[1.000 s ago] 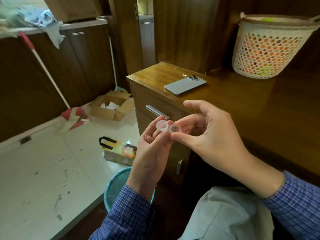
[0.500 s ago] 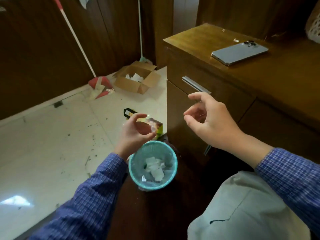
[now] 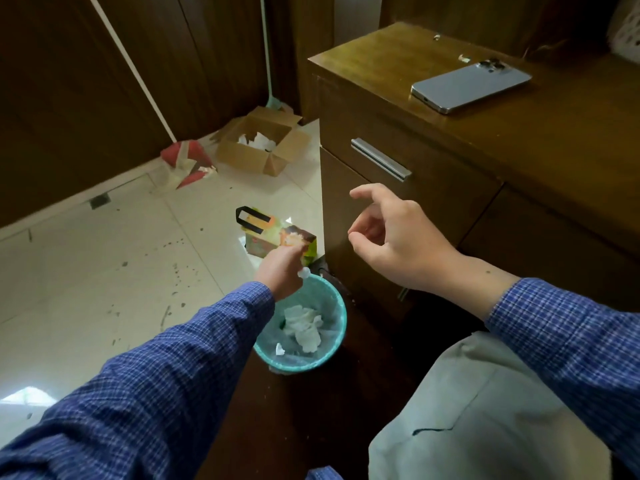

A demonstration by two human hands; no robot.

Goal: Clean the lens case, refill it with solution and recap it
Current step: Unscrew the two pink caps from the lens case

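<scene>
Lens case held over the bin

The left hand (image 3: pixel 281 271) pinches the lens case (image 3: pixel 304 273) in curled fingers right above the rim of the teal bin (image 3: pixel 341 315) (only a pale edge shows, so its axis is unclear); farther off, the right hand (image 3: pixel 394 237) hangs empty, loosely curled, before the desk (image 3: pixel 398 60).

phone (image 3: pixel 471 86) face down on wooden cabinet (image 3: pixel 398 57), teal bin (image 3: pixel 337 337) holding tissues, open cardboard box (image 3: pixel 263 145) on floor
</scene>
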